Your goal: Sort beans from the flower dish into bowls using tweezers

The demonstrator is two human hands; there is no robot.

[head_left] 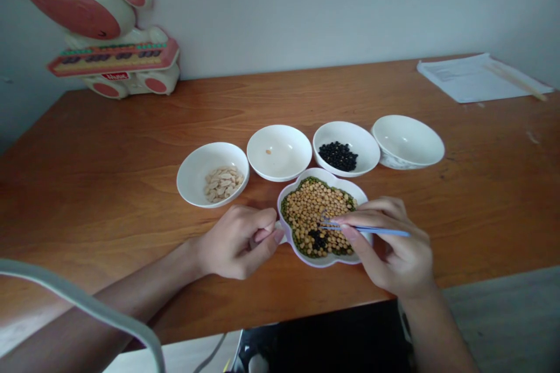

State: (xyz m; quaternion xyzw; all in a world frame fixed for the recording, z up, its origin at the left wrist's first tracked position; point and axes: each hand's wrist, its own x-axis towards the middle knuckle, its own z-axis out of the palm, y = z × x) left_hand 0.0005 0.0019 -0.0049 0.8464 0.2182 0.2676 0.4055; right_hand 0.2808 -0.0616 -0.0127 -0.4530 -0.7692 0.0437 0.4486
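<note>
Right, your left fingers [245, 242] pinch the dish's [322, 262] handle; your right fingers [339, 224] close round blue tweezers [380, 231] over yellow beans [312, 198].

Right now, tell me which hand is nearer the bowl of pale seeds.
Left. Your left hand is just in front of the bowl; your right hand is across the dish.

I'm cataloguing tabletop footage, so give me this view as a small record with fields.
Left hand: grips handle of dish
Right hand: holds tweezers, tips over dish
In dish: yellow beans, green beans around edge, black beans near front
Bowls, left to right: pale flat seeds; one small piece; black beans; fourth bowl, nothing visible inside
Back left: cow toy
Back right: papers, stick
</note>
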